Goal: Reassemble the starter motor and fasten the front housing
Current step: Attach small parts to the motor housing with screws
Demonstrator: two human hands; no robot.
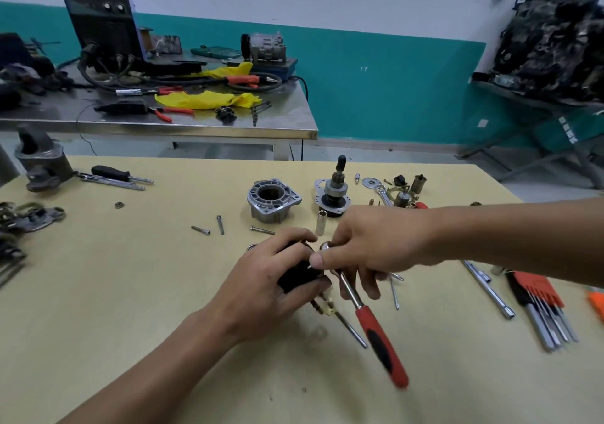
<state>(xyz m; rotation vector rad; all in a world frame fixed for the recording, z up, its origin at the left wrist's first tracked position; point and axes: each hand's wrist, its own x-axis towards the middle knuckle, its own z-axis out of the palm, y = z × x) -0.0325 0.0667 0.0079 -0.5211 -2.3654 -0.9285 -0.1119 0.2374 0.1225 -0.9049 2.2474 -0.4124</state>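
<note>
Our left hand (277,279) clasps the black cylindrical motor body (299,278) at the near middle of the pale yellow tabletop (130,292), while our right hand (369,247) pinches the chrome head of the red-handled ratchet wrench (376,332) against it. The grey cast-aluminium front housing (273,203) waits farther back, unfitted. We judge that the ratchet could slip off the fastener, since the body is only hand-held. Loose steel bolts (220,224) could roll. Beyond stand a steel workbench (196,122) and a teal-and-white wall (376,73).
</note>
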